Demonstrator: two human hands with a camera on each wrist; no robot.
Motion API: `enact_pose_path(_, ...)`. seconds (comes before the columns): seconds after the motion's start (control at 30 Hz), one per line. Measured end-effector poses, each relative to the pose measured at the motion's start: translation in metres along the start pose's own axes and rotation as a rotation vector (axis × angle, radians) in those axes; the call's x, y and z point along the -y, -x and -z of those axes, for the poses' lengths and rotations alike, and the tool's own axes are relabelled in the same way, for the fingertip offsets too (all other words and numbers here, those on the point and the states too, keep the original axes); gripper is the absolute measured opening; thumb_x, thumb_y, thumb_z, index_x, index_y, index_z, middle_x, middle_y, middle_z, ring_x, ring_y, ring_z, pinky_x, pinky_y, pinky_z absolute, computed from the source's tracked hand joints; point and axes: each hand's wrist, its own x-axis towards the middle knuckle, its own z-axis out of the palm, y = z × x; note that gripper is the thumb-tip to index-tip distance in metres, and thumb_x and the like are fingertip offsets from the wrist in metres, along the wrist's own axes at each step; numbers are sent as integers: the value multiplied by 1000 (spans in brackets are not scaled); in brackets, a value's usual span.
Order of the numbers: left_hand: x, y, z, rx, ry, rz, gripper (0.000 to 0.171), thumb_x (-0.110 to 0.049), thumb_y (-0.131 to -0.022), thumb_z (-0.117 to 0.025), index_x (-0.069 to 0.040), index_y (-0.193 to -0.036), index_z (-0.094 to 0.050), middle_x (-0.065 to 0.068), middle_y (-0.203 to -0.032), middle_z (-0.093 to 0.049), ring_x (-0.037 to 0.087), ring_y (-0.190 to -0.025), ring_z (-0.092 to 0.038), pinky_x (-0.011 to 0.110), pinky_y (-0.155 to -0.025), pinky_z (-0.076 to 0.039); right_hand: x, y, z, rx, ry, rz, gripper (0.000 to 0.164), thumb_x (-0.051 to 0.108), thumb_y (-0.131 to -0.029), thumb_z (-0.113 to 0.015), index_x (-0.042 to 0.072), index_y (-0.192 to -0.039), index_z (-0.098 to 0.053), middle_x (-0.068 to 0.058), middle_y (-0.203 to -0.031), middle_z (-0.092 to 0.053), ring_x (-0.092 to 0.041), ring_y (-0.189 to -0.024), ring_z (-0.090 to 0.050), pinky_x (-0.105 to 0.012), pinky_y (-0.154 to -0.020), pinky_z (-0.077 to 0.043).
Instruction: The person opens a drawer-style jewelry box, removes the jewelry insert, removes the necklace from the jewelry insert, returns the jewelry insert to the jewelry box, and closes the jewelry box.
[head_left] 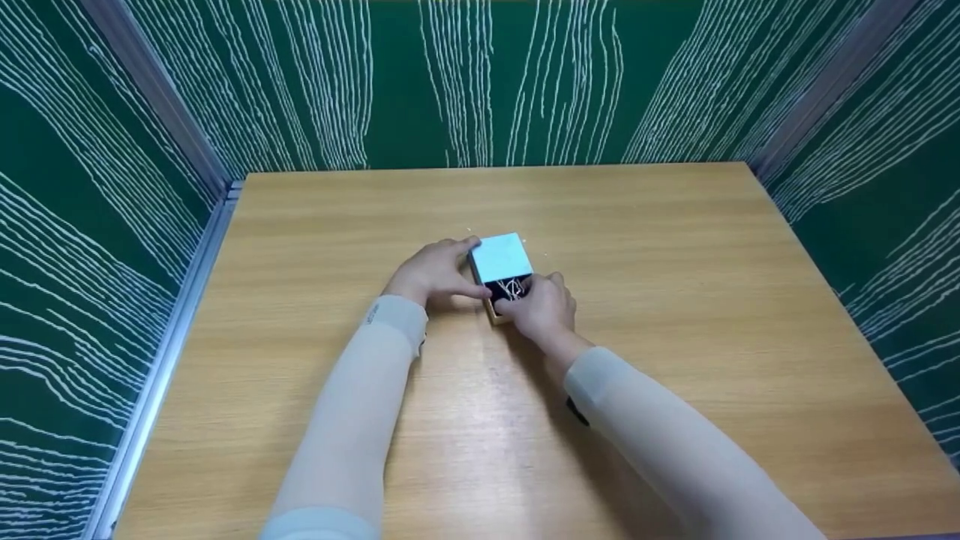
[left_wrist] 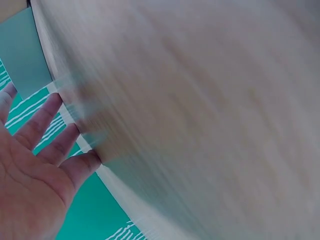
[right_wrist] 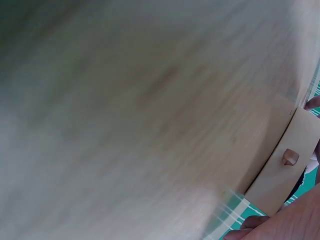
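Note:
A small box (head_left: 501, 257) with a light blue top lies near the middle of the table. Its tray (head_left: 496, 318) is partly out toward me, with white tangled pieces (head_left: 513, 288) in the dark inside. My left hand (head_left: 439, 268) rests along the box's left side, thumb at the front corner and a fingertip by the back corner. In the left wrist view its other fingers (left_wrist: 56, 145) are spread and straight. My right hand (head_left: 544, 306) grips the tray at its right and front. A pale tray front (right_wrist: 280, 165) with a small brown knob or hole shows in the right wrist view.
The wooden table (head_left: 637, 247) spreads around the box on all sides. Green walls (head_left: 405, 82) with white lines stand behind and at both sides. A metal rail (head_left: 172, 330) runs along the left edge. Tiny white specks (head_left: 545, 253) lie near the box.

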Motion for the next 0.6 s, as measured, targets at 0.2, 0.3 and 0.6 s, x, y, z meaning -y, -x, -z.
enact_pose_path(0.2, 1, -3, -2, 6, -4, -1, 120, -68, -83, -92, -30, -180, -32, 7, -184, -40, 33, -173, -35, 55, -143, -31, 0, 1, 2, -2, 17, 13, 55, 45, -88, -87, 5, -123, -75, -12, -127, -59, -34, -110, -61, -47, -100, -53)
enact_pose_path(0.3, 2, -3, -2, 7, -1, -5, 120, -68, -84, -91, -29, -180, -32, 5, -184, -41, 33, -173, -34, 55, -143, -31, 1, 1, 4, -3, 35, 20, 57, 47, -88, -86, 4, -124, -75, -13, -127, -60, -34, -110, -62, -48, -101, -54)
enact_pose_path(0.6, 2, -3, -2, 12, -5, -4, 122, -70, -83, -91, -29, -181, -30, 5, -185, -39, 33, -174, -34, 55, -143, -30, 3, 2, 6, 17, 31, -7, 64, 50, -89, -88, 5, -133, -73, -11, -128, -58, -34, -114, -60, -48, -105, -54)
